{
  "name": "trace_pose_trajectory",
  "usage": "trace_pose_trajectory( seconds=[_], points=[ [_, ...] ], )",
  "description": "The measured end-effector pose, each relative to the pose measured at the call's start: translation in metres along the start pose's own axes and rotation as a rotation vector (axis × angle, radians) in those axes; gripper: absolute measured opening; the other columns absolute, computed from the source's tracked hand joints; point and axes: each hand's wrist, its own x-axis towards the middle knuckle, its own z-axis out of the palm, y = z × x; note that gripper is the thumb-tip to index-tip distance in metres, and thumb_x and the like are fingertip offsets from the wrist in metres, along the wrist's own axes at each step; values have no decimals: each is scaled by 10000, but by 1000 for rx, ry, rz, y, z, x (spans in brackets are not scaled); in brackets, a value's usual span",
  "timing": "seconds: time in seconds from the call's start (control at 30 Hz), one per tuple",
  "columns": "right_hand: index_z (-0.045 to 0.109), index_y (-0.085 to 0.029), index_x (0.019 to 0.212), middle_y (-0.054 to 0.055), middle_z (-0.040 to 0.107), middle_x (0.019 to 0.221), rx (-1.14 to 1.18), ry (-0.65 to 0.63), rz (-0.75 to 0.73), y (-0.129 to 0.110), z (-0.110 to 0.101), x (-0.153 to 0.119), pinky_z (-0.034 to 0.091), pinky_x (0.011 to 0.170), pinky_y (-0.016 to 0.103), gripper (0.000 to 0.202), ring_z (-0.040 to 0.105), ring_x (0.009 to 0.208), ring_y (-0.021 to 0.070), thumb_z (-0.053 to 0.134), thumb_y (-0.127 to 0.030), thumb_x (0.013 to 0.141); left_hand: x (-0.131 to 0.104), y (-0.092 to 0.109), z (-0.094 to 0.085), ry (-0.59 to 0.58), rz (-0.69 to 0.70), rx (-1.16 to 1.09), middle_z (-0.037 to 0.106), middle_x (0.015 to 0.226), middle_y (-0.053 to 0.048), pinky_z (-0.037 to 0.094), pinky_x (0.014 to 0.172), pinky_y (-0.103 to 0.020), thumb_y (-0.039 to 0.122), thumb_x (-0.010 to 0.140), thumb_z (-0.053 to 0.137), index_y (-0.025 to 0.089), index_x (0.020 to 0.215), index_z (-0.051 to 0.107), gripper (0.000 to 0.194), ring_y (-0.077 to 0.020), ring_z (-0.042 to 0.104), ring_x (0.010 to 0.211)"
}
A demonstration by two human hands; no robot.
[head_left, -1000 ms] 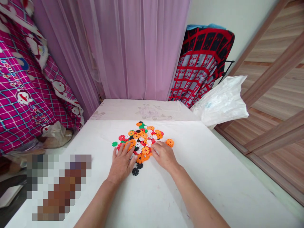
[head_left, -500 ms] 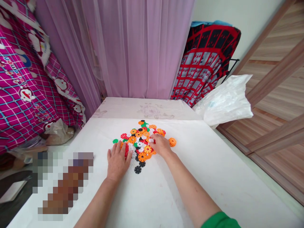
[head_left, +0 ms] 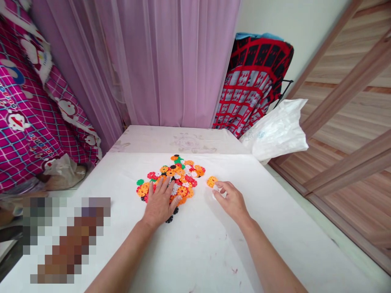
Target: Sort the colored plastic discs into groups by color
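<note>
A pile of notched plastic snowflake discs [head_left: 182, 191] in orange, red, white, green and black lies on the white-covered table [head_left: 195, 252]. My left hand [head_left: 160, 203] rests over the pile's near left part with its fingers spread, hiding some of the discs. To the right of the pile, my right hand [head_left: 232, 201] pinches a white disc [head_left: 215, 193] between thumb and fingers. Just beyond those fingertips sit orange discs [head_left: 211, 181], apart from the heap. Black discs [head_left: 170, 219] show at the near end of the pile, beside my left wrist.
A white plastic bag [head_left: 276, 130] stands off the table's far right corner. Behind it is a red and black patterned cloth [head_left: 250, 81]. Purple curtains [head_left: 174, 61] hang past the far edge. Wooden panels [head_left: 345, 122] rise at right. A blurred patch covers the table's left side.
My right hand has left the pile and moved right with a white disc, close to the separate orange discs. My left hand has slid further over the pile. The view has shifted slightly.
</note>
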Motion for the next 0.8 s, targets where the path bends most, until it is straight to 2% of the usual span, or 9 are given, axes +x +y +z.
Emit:
trace_pose_trajectory(
  seconds=[0.1,0.17,0.37,0.63,0.8],
  points=[
    [665,-236,999,18,660,930,-46,1,56,11,-4,-7,494,688,289,295,614,705,142,549,-369,763,16,11,-1,-94,-2,-24,420,1525,-113,120,1162,-650,554,941,342,222,1411,496,596,-334,321,1438],
    [660,-241,1004,16,656,949,-76,-18,84,16,-5,-10,497,711,290,290,620,739,147,557,-346,753,21,17,0,-117,32,-43,430,1520,-110,125,1161,-649,568,935,350,232,1392,520,592,-335,315,1441],
    [658,-255,1009,12,657,979,-107,-110,82,18,-5,-16,491,777,286,257,625,821,155,563,-272,770,5,25,7,-160,177,-97,452,1504,-107,94,1184,-607,587,929,356,220,1404,506,619,-307,318,1443],
    [666,-252,1054,21,660,1066,-179,-205,46,13,1,-13,457,861,276,253,615,979,168,573,-246,819,-21,18,6,-100,223,-37,489,1470,-126,92,1184,-604,585,918,383,203,1407,503,631,-315,399,1397],
    [649,-249,1108,27,651,1142,-201,-224,48,12,2,-13,437,914,281,300,594,1055,177,595,-250,813,-41,5,2,4,195,-31,521,1449,-96,123,1181,-597,526,925,411,249,1356,559,533,-310,417,1385]
  ],
)
